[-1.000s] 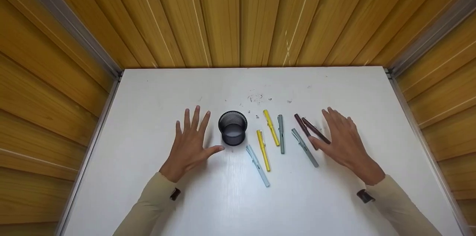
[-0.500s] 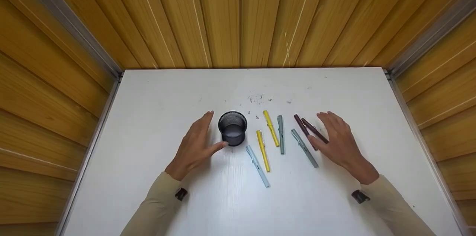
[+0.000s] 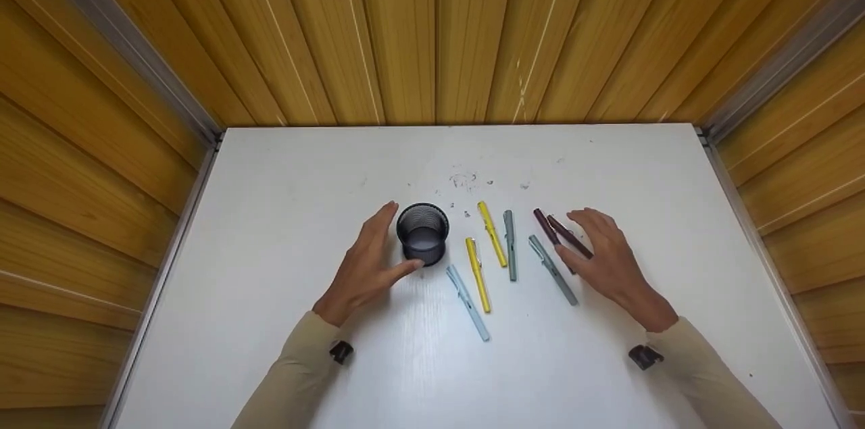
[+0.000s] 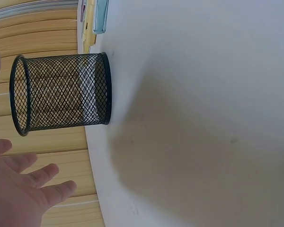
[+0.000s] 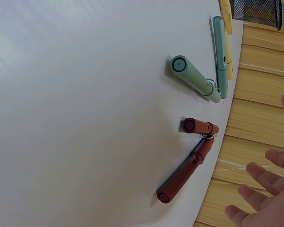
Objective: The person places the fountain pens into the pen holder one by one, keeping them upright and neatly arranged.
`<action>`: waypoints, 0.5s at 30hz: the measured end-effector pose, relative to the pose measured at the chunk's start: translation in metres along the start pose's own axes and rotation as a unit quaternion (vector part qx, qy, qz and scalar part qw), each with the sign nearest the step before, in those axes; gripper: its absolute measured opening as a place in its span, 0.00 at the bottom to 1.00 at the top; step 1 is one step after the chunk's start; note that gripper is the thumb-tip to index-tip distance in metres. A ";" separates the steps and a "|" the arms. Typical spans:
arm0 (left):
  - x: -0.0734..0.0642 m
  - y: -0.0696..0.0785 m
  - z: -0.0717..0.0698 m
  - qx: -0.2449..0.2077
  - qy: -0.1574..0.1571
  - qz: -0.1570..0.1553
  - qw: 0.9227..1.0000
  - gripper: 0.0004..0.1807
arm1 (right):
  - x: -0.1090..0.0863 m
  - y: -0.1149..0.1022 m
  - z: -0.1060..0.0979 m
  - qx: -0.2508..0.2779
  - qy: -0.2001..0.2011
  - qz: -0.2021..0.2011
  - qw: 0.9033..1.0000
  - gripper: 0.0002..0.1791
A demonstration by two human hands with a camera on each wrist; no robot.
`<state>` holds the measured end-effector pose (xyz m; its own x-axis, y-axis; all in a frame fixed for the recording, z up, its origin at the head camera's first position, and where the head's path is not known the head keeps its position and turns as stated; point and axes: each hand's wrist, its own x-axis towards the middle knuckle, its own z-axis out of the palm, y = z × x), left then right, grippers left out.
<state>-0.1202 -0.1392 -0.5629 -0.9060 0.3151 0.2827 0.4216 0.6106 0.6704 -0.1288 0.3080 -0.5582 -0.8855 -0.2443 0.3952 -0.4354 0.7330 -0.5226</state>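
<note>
A black mesh pen holder (image 3: pixel 426 252) stands upright on the table. My left hand (image 3: pixel 360 269) is beside it, thumb near its front and fingers along its left side. In the left wrist view a gap shows between those fingers and the mesh. My right hand (image 3: pixel 609 263) hovers with loosely bent fingers over two dark red pens (image 3: pixel 570 236), holding nothing; the right wrist view shows both pens lying on the table. Left of them lie two grey-green pens (image 3: pixel 553 270), two yellow pens (image 3: pixel 478 275) and a light blue pen (image 3: pixel 467 303).
The white table (image 3: pixel 304 165) meets wood-patterned panels (image 3: pixel 405 30) at the back and sides. Small dark marks (image 3: pixel 464 179) dot its surface behind the pens. A dark band (image 3: pixel 645 357) sits at my right sleeve, another (image 3: pixel 341 352) at the left.
My left hand has moved right toward the pen holder, and its spread fingers have come together. The right hand has shifted slightly left over the dark red pens, its fingers bending more.
</note>
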 end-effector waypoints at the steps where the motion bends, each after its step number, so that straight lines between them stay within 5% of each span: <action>1: 0.000 0.000 0.001 -0.005 0.001 0.000 1.000 0.61 | 0.000 0.001 0.001 0.004 0.000 0.003 1.000 0.31; 8: 0.002 -0.002 0.009 -0.031 0.006 0.002 0.999 0.63 | -0.001 0.008 0.009 0.039 -0.024 0.065 0.997 0.31; 15: 0.006 0.000 0.019 -0.110 -0.008 -0.047 0.993 0.61 | -0.001 0.020 0.011 0.081 -0.056 0.147 0.984 0.31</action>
<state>-0.1251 -0.1234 -0.5738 -0.9394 0.2763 0.2027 0.3152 0.4646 0.8275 -0.1389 0.3159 -0.5773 -0.9856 -0.1117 0.1268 -0.1689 0.6732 -0.7199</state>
